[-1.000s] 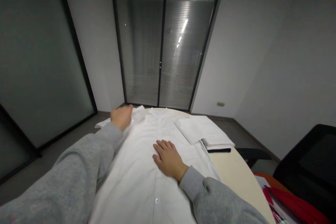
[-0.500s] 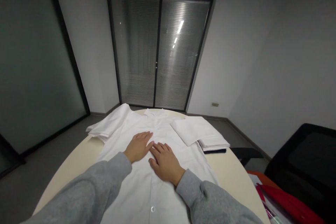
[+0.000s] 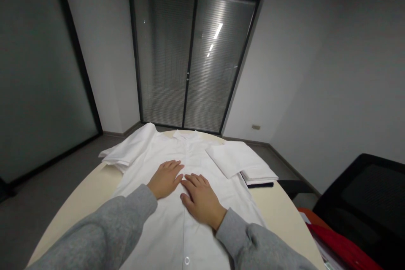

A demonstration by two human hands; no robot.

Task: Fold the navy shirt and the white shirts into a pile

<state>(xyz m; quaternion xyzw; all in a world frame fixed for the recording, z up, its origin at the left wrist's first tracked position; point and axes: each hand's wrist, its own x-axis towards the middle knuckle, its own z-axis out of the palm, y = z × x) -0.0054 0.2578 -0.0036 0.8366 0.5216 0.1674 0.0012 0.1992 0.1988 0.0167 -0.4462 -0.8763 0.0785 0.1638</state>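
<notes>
A white button-up shirt (image 3: 164, 228) lies spread front side up on the table, its collar (image 3: 186, 135) at the far edge. Its left sleeve (image 3: 133, 145) in view hangs slightly over the table's rim; the other sleeve (image 3: 243, 160) lies at the right, with a dark strip under its end. My left hand (image 3: 166, 178) rests flat on the shirt's front, left of the button line, fingers stretched out. Just right of it, my right hand (image 3: 202, 200) lies palm down on the cloth, fingers extended. The fingertips of both hands come close together. A button (image 3: 187, 260) shows near the bottom.
The round cream table (image 3: 85, 194) carries the shirt. At the right stands a black mesh chair (image 3: 363, 202), with red and orange items (image 3: 341, 242) beside the table. Ahead are a dark-framed glass door with blinds (image 3: 190, 59) and a pale wall.
The camera view has tilted slightly. Both hands stay on nearly the same part of the shirt, and the shirt lies as before.
</notes>
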